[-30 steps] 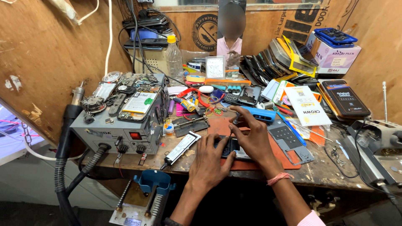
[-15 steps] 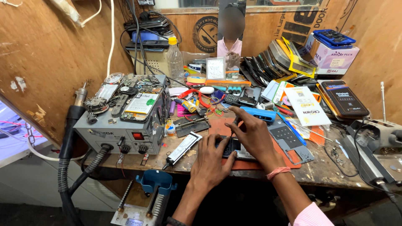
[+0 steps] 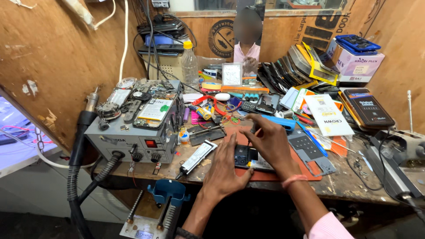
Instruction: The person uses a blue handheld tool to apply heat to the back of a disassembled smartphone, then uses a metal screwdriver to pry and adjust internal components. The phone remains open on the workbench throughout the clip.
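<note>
A dark opened phone point(image 3: 244, 156) lies on a red-brown work mat point(image 3: 270, 176) at the bench's front edge. My left hand point(image 3: 223, 172) rests flat on the mat, its fingertips pressed against the phone's left side. My right hand point(image 3: 271, 140) arches over the phone's right half and hides it. Its thumb and forefinger are pinched close together above the mat's far edge. Whether something thin sits between them cannot be made out. A pink band circles my right wrist.
A grey hot-air station point(image 3: 133, 135) with a black hose stands at the left, parts piled on top. A black-and-white tube point(image 3: 197, 157) lies beside my left hand. Nearby are a blue tool point(image 3: 281, 122), a grey phone frame point(image 3: 310, 150), a plastic bottle point(image 3: 189, 64), stacked phones and boxes. A person sits behind the bench.
Both hands stay at the phone with hardly any movement. The view has shifted only slightly.
</note>
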